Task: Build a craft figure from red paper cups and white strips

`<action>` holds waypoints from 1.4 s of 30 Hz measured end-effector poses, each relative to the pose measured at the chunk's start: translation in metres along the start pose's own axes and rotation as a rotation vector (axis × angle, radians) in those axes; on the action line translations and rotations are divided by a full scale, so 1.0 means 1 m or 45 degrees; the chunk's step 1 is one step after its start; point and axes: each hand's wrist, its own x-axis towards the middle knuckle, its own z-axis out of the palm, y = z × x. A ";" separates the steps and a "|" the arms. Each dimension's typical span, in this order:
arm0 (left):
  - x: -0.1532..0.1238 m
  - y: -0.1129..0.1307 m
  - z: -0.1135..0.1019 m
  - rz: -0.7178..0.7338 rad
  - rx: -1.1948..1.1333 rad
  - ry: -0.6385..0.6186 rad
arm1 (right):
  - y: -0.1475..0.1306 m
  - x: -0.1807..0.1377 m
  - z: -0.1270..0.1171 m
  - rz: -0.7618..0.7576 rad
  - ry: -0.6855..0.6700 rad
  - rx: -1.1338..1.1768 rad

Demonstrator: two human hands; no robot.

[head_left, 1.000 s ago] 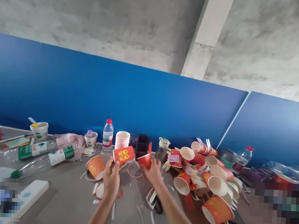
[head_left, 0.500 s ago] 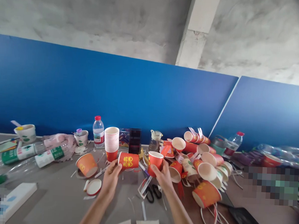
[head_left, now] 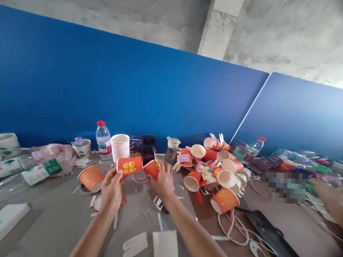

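Observation:
My left hand [head_left: 112, 188] is closed around a red paper cup [head_left: 130, 166] with yellow characters, lying on its side in the air. Just right of it, a second red paper cup [head_left: 150, 169] tilts towards the first, gripped by my right hand [head_left: 163, 180], whose fingers partly cover it. The two cups are close together, near end to end. Behind the left cup stands a tall stack of paper cups [head_left: 120, 147] with white rims. White paper pieces [head_left: 165, 245] lie on the grey table below my hands. My right forearm hides most of the black scissors.
A heap of paper cups [head_left: 226, 178] spreads to the right, beside a glass jug [head_left: 172, 151]. Bottles [head_left: 41, 171] lie at left; an upright bottle [head_left: 103, 140] stands before the blue partition [head_left: 133, 88]. White cables [head_left: 237, 235] curl at right, where another person's hand [head_left: 329, 194] reaches in.
The right-hand cup has gone from upright to tilted and moved left, closer to the left-hand cup. My view has shifted right and down. Another person's arm has appeared at the right edge.

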 end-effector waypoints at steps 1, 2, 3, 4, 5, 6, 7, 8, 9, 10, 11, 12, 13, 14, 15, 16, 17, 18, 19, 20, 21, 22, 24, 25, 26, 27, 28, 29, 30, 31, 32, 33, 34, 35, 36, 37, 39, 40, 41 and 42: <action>0.001 0.001 0.000 0.002 -0.005 0.005 | -0.009 0.001 0.001 0.006 -0.022 -0.044; 0.002 0.002 0.000 -0.001 -0.007 0.008 | -0.016 0.000 0.001 0.007 -0.031 -0.077; 0.002 0.003 0.000 -0.004 -0.009 0.012 | -0.022 -0.002 -0.001 -0.001 -0.035 -0.093; 0.002 0.003 0.000 -0.008 -0.011 0.016 | -0.026 -0.005 -0.003 -0.027 -0.041 -0.089; 0.002 0.004 0.000 -0.009 -0.011 0.021 | -0.029 -0.011 -0.005 -0.068 -0.062 -0.065; 0.001 0.003 0.000 -0.012 -0.012 0.027 | -0.029 -0.019 -0.008 -0.131 -0.105 -0.022; -0.001 0.003 0.000 -0.018 -0.014 0.028 | -0.029 -0.030 -0.011 -0.205 -0.194 0.037; -0.002 0.002 0.001 -0.031 -0.015 0.018 | -0.027 -0.041 -0.014 -0.260 -0.318 0.100; -0.005 0.001 0.001 -0.050 -0.014 -0.005 | -0.025 -0.054 -0.016 -0.286 -0.494 0.141; -0.007 0.000 0.001 -0.070 -0.012 -0.036 | -0.023 -0.068 -0.017 -0.321 -0.696 0.148; -0.010 0.000 0.002 -0.090 -0.008 -0.071 | -0.022 -0.081 -0.016 -0.388 -0.869 0.098; -0.013 -0.001 0.002 -0.107 -0.002 -0.105 | -0.020 -0.092 -0.015 -0.485 -0.958 0.008; -0.015 -0.001 0.003 -0.118 0.005 -0.132 | -0.020 -0.103 -0.011 -0.592 -1.028 -0.104; -0.017 0.000 0.003 -0.129 0.011 -0.152 | -0.021 -0.111 -0.006 -0.658 -1.013 -0.227; -0.019 0.000 0.004 -0.140 0.018 -0.168 | -0.022 -0.116 0.000 -0.702 -1.018 -0.346; -0.020 0.001 0.004 -0.151 0.026 -0.183 | -0.024 -0.120 0.007 -0.749 -1.047 -0.445; -0.021 0.002 0.004 -0.162 0.035 -0.198 | -0.026 -0.122 0.014 -0.792 -1.083 -0.523; -0.022 0.004 0.004 -0.171 0.044 -0.210 | -0.028 -0.123 0.020 -0.818 -1.119 -0.593; -0.022 0.004 0.004 -0.177 0.053 -0.219 | -0.029 -0.122 0.024 -0.819 -1.161 -0.659; -0.022 0.005 0.004 -0.181 0.061 -0.223 | -0.029 -0.121 0.026 -0.795 -1.188 -0.697; -0.022 0.006 0.004 -0.182 0.067 -0.223 | -0.028 -0.118 0.024 -0.754 -1.193 -0.702; -0.022 0.006 0.004 -0.182 0.073 -0.221 | -0.026 -0.115 0.018 -0.670 -1.216 -0.678; -0.022 0.005 0.004 -0.190 0.105 -0.226 | -0.019 -0.106 -0.004 -0.630 -1.092 -0.216; -0.023 0.005 0.004 -0.198 0.128 -0.234 | -0.015 -0.099 -0.019 -0.577 -0.974 0.022; -0.024 0.004 0.004 -0.207 0.153 -0.245 | -0.011 -0.090 -0.035 -0.514 -0.834 0.232; -0.025 0.003 0.005 -0.216 0.176 -0.256 | -0.009 -0.081 -0.050 -0.477 -0.742 0.418; -0.026 0.003 0.005 -0.224 0.194 -0.267 | -0.007 -0.071 -0.063 -0.445 -0.649 0.587; -0.028 0.002 0.005 -0.228 0.204 -0.275 | -0.006 -0.062 -0.074 -0.424 -0.568 0.742; -0.029 0.002 0.005 -0.232 0.211 -0.285 | -0.005 -0.052 -0.080 -0.390 -0.485 0.878; -0.030 0.002 0.005 -0.235 0.219 -0.295 | -0.005 -0.044 -0.084 -0.344 -0.395 0.997; -0.031 0.001 0.005 -0.239 0.225 -0.311 | -0.004 -0.038 -0.083 -0.294 -0.310 1.086; -0.032 0.001 0.005 -0.241 0.229 -0.327 | -0.002 -0.033 -0.080 -0.237 -0.226 1.151; -0.032 0.001 0.005 -0.242 0.231 -0.342 | 0.000 -0.029 -0.075 -0.185 -0.147 1.199; -0.031 0.000 0.005 -0.242 0.232 -0.353 | 0.002 -0.027 -0.068 -0.141 -0.081 1.245; -0.030 0.000 0.005 -0.241 0.231 -0.358 | 0.004 -0.026 -0.061 -0.102 -0.031 1.292; -0.029 -0.001 0.005 -0.239 0.228 -0.357 | 0.006 -0.025 -0.054 -0.068 0.004 1.342; -0.027 -0.001 0.005 -0.235 0.221 -0.347 | 0.008 -0.024 -0.045 0.014 0.039 1.466; -0.026 -0.001 0.005 -0.231 0.218 -0.342 | 0.007 -0.023 -0.043 0.068 0.046 1.542; -0.025 -0.001 0.004 -0.225 0.215 -0.336 | 0.006 -0.022 -0.042 0.126 0.045 1.629; -0.025 -0.001 0.004 -0.216 0.214 -0.330 | 0.003 -0.019 -0.043 0.182 0.037 1.722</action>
